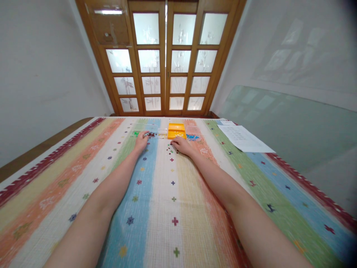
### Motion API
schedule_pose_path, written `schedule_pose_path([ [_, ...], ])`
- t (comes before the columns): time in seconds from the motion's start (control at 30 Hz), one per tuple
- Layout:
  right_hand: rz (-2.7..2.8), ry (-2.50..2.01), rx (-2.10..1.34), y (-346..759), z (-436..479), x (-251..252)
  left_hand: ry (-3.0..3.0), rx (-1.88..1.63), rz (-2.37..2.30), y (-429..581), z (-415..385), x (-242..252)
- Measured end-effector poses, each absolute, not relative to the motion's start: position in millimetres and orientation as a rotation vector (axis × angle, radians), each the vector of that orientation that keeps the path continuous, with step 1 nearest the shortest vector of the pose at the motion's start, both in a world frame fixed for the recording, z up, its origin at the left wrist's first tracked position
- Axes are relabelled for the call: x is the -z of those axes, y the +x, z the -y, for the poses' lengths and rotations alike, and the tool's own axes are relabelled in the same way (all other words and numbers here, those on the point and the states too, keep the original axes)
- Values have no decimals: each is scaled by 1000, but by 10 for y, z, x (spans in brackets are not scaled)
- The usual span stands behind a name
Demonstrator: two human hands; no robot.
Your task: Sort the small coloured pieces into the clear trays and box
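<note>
Small beads grouped by colour around a yellow box (176, 127): green beads (136, 133) and dark-red beads (152, 134) to its left, blue beads (192, 137) to its right, pale beads (178, 135) in its near compartment. Grouping appears well advanced; the mixed loose beads (169, 149) just before the box seem to remain, scattered without common axis, individual orientation too small to tell. The left hand (142, 140), fingers curled, is by the dark-red beads; the right hand (180, 145), fingers bent, by the loose beads. Whether either pinches a bead cannot be told.
</note>
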State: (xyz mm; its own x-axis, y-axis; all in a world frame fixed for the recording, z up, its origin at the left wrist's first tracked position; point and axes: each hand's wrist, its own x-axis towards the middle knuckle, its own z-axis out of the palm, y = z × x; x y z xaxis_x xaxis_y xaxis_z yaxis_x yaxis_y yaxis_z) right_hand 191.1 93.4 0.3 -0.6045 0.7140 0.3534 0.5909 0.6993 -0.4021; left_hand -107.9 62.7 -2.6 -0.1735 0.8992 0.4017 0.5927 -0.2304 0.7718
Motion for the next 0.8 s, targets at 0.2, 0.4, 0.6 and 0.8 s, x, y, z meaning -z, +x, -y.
schedule_pose_path([
  [0.2, 2256, -1140, -363, 1933, -1004, 43, 2448, -935, -1438, -428, -325, 42],
  [0.4, 2199, -1257, -265, 1881, -993, 63, 2605, -676, -1492, -155, -206, 103],
  [0.6, 2155, -1285, -330, 1899, -994, 34, 2660, -663, -1580, -116, -324, 79],
  [0.8, 2212, -1175, -392, 2101, -768, 66, 2617, -742, -1615, -93, -521, 57],
])
